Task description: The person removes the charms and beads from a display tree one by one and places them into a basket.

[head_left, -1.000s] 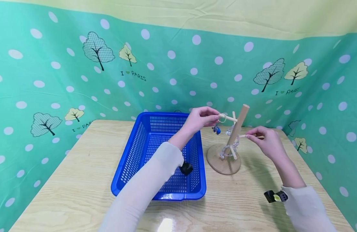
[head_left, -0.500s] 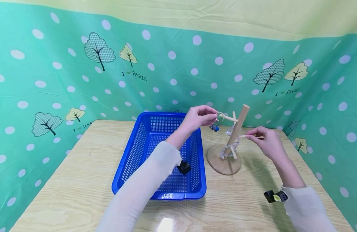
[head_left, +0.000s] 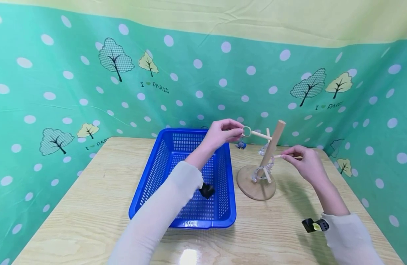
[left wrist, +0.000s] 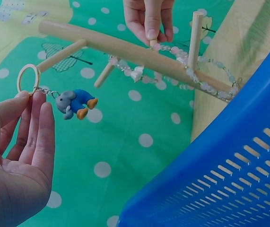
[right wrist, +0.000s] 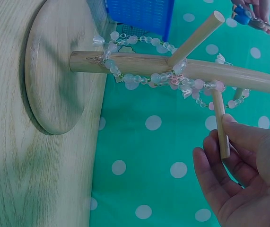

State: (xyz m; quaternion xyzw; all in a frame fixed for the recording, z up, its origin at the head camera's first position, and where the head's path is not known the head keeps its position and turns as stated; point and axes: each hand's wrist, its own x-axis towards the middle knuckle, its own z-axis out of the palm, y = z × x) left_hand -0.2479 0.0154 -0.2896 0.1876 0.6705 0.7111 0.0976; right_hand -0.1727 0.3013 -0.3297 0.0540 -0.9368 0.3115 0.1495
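Observation:
My left hand (head_left: 219,137) pinches the gold ring of a keychain (left wrist: 19,81) between thumb and fingertips. From its short chain hangs a small grey elephant figure (left wrist: 78,98) in blue with orange feet. The ring is right at the tip of an upper peg (left wrist: 61,56) on a wooden stand (head_left: 272,143); whether it still overlaps the tip I cannot tell. My right hand (right wrist: 248,165) grips another peg (right wrist: 222,123) of the stand with thumb and fingers. Beaded bracelets (right wrist: 135,79) in pale pink, clear and green hang on the stand's pegs.
A blue perforated basket (head_left: 230,206) stands left of the stand, beneath my left forearm. The stand's round base (head_left: 247,186) sits on the wooden table (head_left: 90,206). A green dotted cloth (head_left: 190,81) hangs behind and at both sides.
My left hand has drawn the keychain leftward along the upper peg to its tip, and the elephant figure has swung along. The right hand keeps its grip on its peg.

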